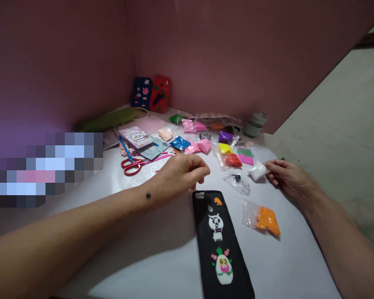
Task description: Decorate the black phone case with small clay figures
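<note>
My left hand (187,172) hovers just above the top end of a black phone case (226,232), fingers curled together; what they hold, if anything, is hidden. White and coloured clay figures decorate the case: a white cat-like one (217,227), a white one with green and pink parts (225,269), and a small orange piece (217,201). On the right, my right hand (282,174) pinches the edge of a packet of white clay (257,171). Between the case and my right forearm lies a packet of orange clay (268,220). A clear bag with a black lump (237,179) is near the white packet.
Several coloured clay packets, such as blue (180,143) and purple (225,136), spread behind my hands. Red-handled scissors (132,167), a blue pen (125,148) and cards (137,137) lie left. Two decorated cases (160,94) lean on the wall; a jar (254,124) stands right.
</note>
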Demonstrator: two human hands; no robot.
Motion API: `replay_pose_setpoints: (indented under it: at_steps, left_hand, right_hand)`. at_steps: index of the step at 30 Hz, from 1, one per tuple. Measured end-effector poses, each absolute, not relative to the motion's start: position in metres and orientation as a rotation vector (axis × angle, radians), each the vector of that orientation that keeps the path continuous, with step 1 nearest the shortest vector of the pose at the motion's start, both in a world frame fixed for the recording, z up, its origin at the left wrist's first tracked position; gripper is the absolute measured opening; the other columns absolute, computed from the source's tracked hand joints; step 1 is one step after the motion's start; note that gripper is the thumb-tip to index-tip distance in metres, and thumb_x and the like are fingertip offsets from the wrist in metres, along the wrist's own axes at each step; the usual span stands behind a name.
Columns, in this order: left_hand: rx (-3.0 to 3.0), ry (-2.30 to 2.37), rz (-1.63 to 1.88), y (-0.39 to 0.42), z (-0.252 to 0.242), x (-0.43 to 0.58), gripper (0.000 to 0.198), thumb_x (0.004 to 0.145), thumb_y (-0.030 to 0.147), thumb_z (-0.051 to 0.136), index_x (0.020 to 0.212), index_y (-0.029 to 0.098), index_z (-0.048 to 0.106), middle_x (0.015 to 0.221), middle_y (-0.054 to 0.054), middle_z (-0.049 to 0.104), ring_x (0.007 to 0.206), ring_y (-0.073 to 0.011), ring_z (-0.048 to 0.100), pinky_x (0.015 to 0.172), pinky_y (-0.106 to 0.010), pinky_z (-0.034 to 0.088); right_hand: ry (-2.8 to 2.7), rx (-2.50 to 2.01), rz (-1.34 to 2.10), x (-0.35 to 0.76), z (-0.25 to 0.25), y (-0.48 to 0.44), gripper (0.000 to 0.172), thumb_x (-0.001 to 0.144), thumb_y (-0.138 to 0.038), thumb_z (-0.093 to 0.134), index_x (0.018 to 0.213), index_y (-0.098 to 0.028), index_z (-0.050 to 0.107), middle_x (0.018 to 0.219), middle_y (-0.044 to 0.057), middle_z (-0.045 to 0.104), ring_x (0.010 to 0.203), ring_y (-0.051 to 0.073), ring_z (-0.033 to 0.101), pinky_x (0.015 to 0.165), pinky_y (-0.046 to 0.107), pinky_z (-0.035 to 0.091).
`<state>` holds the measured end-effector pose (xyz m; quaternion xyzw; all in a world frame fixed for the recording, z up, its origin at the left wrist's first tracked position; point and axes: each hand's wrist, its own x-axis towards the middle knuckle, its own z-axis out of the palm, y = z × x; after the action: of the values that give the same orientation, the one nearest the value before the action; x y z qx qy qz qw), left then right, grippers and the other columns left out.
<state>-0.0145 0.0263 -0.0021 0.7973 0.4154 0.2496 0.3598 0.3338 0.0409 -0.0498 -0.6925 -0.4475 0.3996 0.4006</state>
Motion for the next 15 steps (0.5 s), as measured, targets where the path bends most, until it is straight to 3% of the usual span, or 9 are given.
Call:
replay_pose_setpoints:
  at_steps: [3,6,9,11,15]
  left_hand:
    - [2.266,1.197,0.521,0.029,-0.011,-0.012,0.028,0.089,0.026,0.041,0.073,0.014,0.061,0.07,-0.004,0.065,0.065,-0.0133,0.06,0.06,-0.023,0.044]
    - [2.392,1.306,0.361,0.026,-0.016,-0.012,0.025,0.088,0.024,0.041,0.086,0.013,0.063,0.083,-0.012,0.07,0.077,-0.0226,0.064,0.064,-0.031,0.045]
    - [2.506,1.32,0.151,0.021,-0.016,-0.014,0.02,0.081,0.015,0.046,0.093,0.013,0.061,0.085,-0.014,0.071,0.076,-0.0261,0.066,0.063,-0.033,0.047]
    - [2.557,1.301,0.06,0.02,-0.014,-0.015,0.021,0.077,0.012,0.047,0.092,0.013,0.061,0.085,-0.014,0.071,0.078,-0.0265,0.066,0.065,-0.034,0.048]
    - [2.598,1.285,-0.007,0.025,-0.012,-0.018,0.02,0.078,0.012,0.046,0.091,0.014,0.06,0.088,-0.014,0.07,0.085,-0.0273,0.067,0.069,-0.034,0.049]
  right_hand:
    - [-1.127,-1.756,0.956,0.327,-0.049,0.04,0.029,0.091,-0.031,0.058,0.116,-0.017,0.058,0.114,0.008,0.062,0.091,0.02,0.064,0.075,0.039,0.054]
    - [-1.136,-1.746,0.953,0.322,-0.045,0.036,0.018,0.092,-0.032,0.056,0.105,-0.021,0.063,0.102,0.004,0.065,0.079,0.015,0.064,0.064,0.029,0.054]
    - [-1.123,-1.726,0.897,0.321,-0.044,0.035,0.018,0.092,-0.033,0.056,0.103,-0.019,0.061,0.091,0.002,0.064,0.064,0.011,0.06,0.053,0.024,0.05]
    - [-1.129,-1.708,0.844,0.323,-0.048,0.036,0.019,0.092,-0.033,0.055,0.105,-0.021,0.061,0.093,0.003,0.064,0.066,0.011,0.061,0.054,0.024,0.051]
    - [-1.246,-1.652,0.645,0.33,-0.059,0.037,0.025,0.092,-0.032,0.056,0.113,-0.02,0.06,0.11,0.007,0.063,0.086,0.018,0.064,0.071,0.034,0.055]
